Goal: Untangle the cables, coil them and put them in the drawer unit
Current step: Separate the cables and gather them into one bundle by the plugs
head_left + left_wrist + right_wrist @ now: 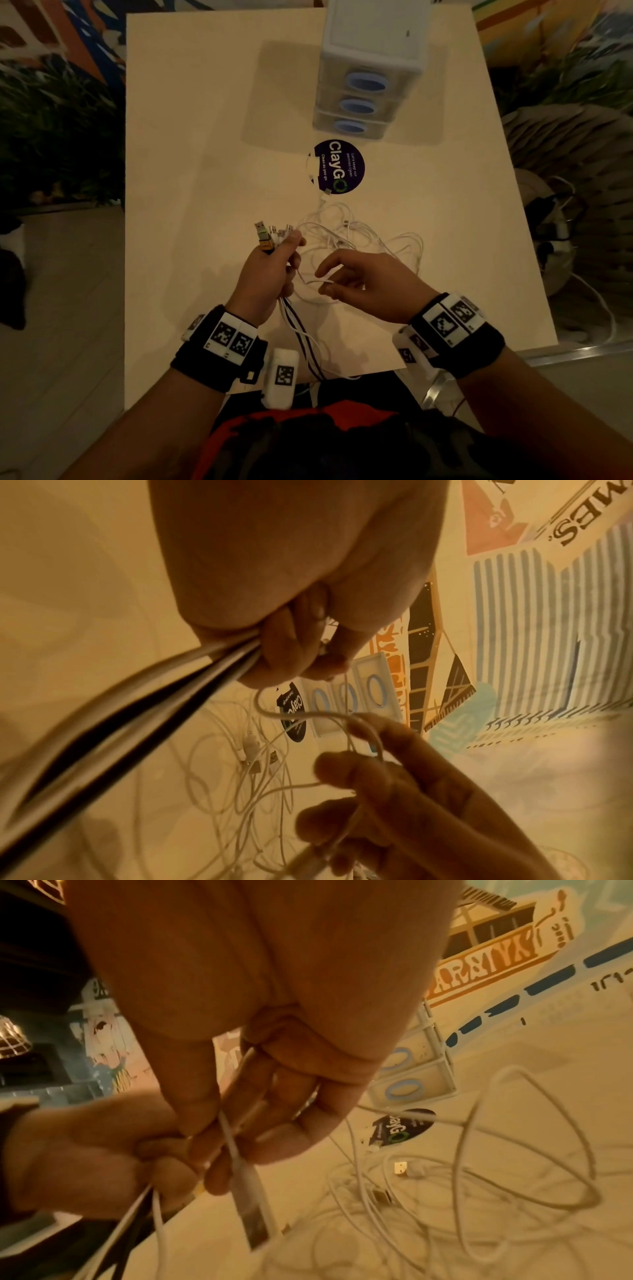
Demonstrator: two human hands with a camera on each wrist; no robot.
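Right now the cables [359, 236] are still a loose white tangle on the worktop [191, 144], in front of the person and well short of the drawer unit [366, 68], whose three drawers all look closed. Several plug ends [274, 234] are gathered in the left hand [265, 270], which is curled round the bunch so that the plugs stick up past the thumb while the cords trail down off the near edge. The right hand [359, 281] pinches one white strand [236, 1150] between thumb and fingers, close beside the left hand; the right wrist view shows a plug hanging just below that pinch.

By my reading the step in hand is untangling: working one cord free of the heap. To do it well, keep the left hand firm on the gathered ends so they do not slip back into the pile, and let the right hand follow the single strand along its length, lifting it over crossings and not tugging, since a hard pull would likely tighten the loops. Feeding the free plug back through each loop should clear it. Coiling and stowing are not yet begun.

A round dark sticker [339, 168] lies between the tangle and the drawers.
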